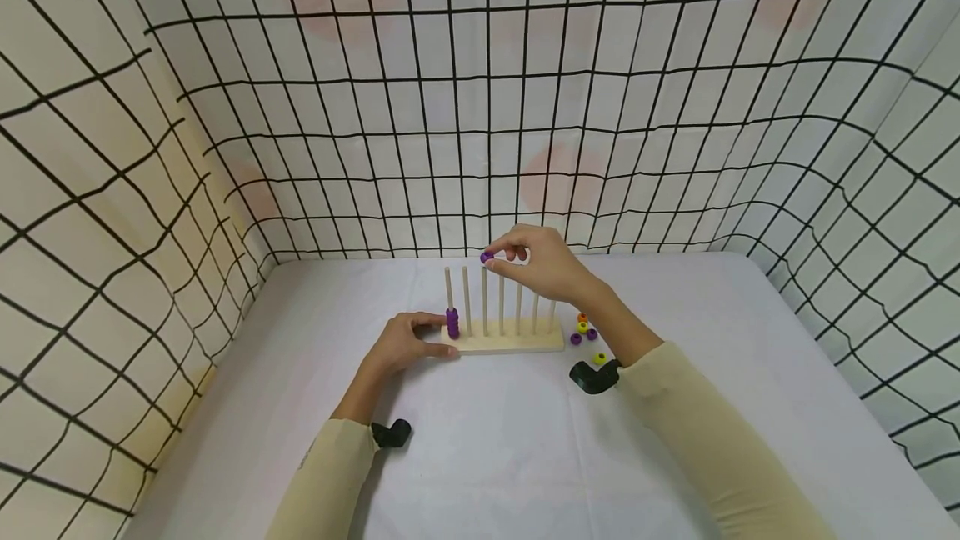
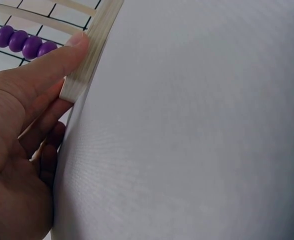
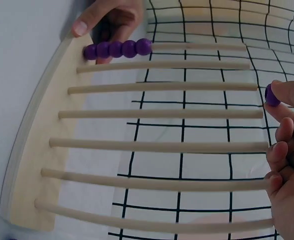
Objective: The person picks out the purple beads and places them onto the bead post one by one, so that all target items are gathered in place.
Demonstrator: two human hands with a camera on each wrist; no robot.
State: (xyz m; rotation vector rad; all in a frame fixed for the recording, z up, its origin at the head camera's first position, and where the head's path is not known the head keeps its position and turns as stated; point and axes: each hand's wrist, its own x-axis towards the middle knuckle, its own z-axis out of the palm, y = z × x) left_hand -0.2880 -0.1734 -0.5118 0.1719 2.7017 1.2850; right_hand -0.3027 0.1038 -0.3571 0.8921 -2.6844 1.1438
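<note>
1. Black netting (image 1: 489,132) stands behind the peg board (image 1: 510,342) and off to both sides of it; a white-covered counter (image 1: 487,448) carries the board and spreads in front of it.
2. At the peg board's left end, the left hand (image 1: 401,344) grips the wood, its thumb on the front edge and its fingers round the far side.
3. On the peg board's leftmost peg (image 1: 448,286), five purple beads (image 1: 452,323) sit stacked.
4. Above the peg board, the right hand (image 1: 546,263) is nearly closed, pinching one purple bead (image 1: 487,257) between thumb and index finger. That bead lies just over the tip of the third peg (image 1: 484,298) from the left, apparently a little apart. This peg's long axis is upright; the board's runs left to right. Whether the bead's hole lines up, I cannot tell.
5. Near the peg board's right end lie loose beads (image 1: 582,327): orange, yellow and purple.
</note>
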